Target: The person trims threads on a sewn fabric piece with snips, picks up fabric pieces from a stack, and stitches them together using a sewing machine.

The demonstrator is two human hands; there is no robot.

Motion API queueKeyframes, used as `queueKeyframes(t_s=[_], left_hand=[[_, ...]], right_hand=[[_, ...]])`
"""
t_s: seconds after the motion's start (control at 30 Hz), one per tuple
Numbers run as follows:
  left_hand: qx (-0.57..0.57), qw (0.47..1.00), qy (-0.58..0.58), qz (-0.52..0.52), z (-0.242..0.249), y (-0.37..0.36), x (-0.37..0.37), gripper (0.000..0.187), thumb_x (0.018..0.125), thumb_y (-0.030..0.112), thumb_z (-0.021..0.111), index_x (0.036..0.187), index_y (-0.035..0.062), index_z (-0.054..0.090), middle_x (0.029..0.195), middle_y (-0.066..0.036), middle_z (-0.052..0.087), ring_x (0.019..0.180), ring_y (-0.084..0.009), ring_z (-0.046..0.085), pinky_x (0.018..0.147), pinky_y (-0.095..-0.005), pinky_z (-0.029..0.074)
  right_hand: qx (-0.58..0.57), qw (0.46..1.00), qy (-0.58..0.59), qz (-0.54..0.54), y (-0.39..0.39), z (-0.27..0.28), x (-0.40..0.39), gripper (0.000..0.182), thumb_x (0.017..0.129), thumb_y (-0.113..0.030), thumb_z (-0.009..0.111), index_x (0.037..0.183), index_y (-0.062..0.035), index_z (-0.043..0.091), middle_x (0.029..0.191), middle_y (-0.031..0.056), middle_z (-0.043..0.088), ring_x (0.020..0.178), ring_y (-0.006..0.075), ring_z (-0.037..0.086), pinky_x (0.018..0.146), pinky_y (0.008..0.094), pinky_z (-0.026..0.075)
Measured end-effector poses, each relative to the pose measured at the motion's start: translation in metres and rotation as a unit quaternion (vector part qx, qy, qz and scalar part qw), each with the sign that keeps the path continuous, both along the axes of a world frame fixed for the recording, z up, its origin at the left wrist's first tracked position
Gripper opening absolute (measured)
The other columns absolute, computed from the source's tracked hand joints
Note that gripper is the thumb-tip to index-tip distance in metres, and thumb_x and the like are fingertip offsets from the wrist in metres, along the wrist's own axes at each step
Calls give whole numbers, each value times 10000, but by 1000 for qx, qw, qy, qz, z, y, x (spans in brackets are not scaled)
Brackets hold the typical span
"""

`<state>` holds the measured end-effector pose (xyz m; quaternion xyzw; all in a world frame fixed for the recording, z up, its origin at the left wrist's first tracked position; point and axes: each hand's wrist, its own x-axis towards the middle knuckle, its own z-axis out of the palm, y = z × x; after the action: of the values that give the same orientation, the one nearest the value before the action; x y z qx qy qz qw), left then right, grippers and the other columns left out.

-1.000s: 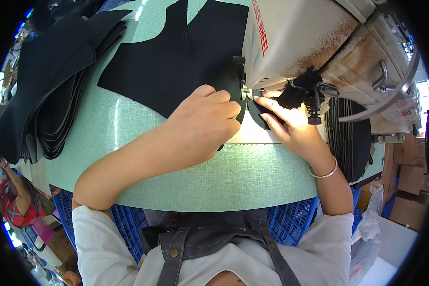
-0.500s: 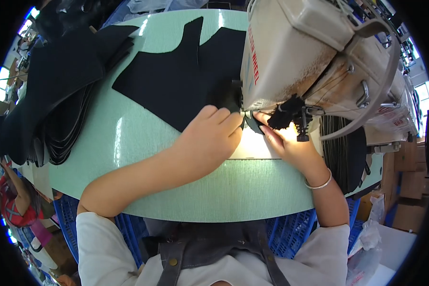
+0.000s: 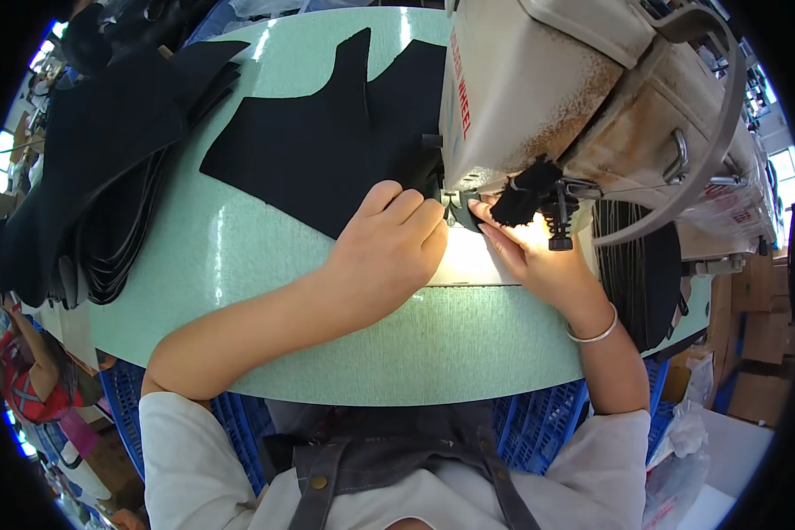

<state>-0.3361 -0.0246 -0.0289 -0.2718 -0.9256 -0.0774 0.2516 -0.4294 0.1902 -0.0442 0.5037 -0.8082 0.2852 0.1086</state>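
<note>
A pale-green tabletop (image 3: 468, 344) is being lit brightly beneath a cream sewing machine (image 3: 539, 71) speckled with rusty brown. The table's left side is being covered by a stack of black pieces (image 3: 106, 132), loosely layered and drooping. Between stack and machine, a black panel (image 3: 309, 150) is being spread flat: matt, smooth and angular, with a tall narrow strip beside a notch at its far edge. Blue mesh crates (image 3: 539, 420) are being overlapped by the table's near edge; their contents cannot be made out. At the far right, brown cardboard boxes (image 3: 764, 336) are being seen, their insides hidden. The panel's near right edge is being covered by the left hand (image 3: 393, 247), its fingers curled in; whether cloth is being gripped cannot be told. Beside the needle area, a small dark piece (image 3: 465, 210) is being touched by the right hand (image 3: 543, 265), thumb and forefinger narrowly parted; whether it is being pinched cannot be told.
</note>
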Motion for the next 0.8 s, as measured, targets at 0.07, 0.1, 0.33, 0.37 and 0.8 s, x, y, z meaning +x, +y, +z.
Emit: queueKeyframes(t_s=[0.07,0.1,0.33,0.37,0.8], left_hand=[[4,1000,5,5,-2,3,-1,62,673,37,624,717,21,583,752,-57,500,745,-171,489,755,-316,384],[8,1000,8,10,-3,4,-1,66,674,37,622,721,24,579,746,-55,490,738,-171,489,742,-313,380],[27,1000,8,14,-9,8,-3,69,669,35,619,720,26,573,745,-55,483,705,-174,490,712,-307,377],[23,999,20,14,-10,9,-3,65,668,33,617,712,28,570,741,-57,479,703,-177,488,710,-309,377],[-16,999,33,17,2,2,4,105,657,39,603,751,-8,607,748,-64,501,906,-233,566,1107,-425,363]], right_hand=[[7,999,49,13,1,-2,-3,159,752,-66,707,909,-59,685,725,70,642,673,276,636,623,379,508],[7,999,49,12,0,-2,-3,159,752,-66,707,909,-59,685,725,70,642,673,276,636,623,379,508],[162,986,22,-33,12,0,8,418,915,-175,621,1326,-249,597,1013,-44,732,482,100,584,471,254,474],[146,987,64,-21,12,0,8,438,921,-189,607,1349,-272,575,997,-64,735,409,81,538,418,241,444],[180,966,183,-11,3,9,15,520,812,-50,583,1307,-204,613,1117,-12,696,884,159,683,759,269,542]])
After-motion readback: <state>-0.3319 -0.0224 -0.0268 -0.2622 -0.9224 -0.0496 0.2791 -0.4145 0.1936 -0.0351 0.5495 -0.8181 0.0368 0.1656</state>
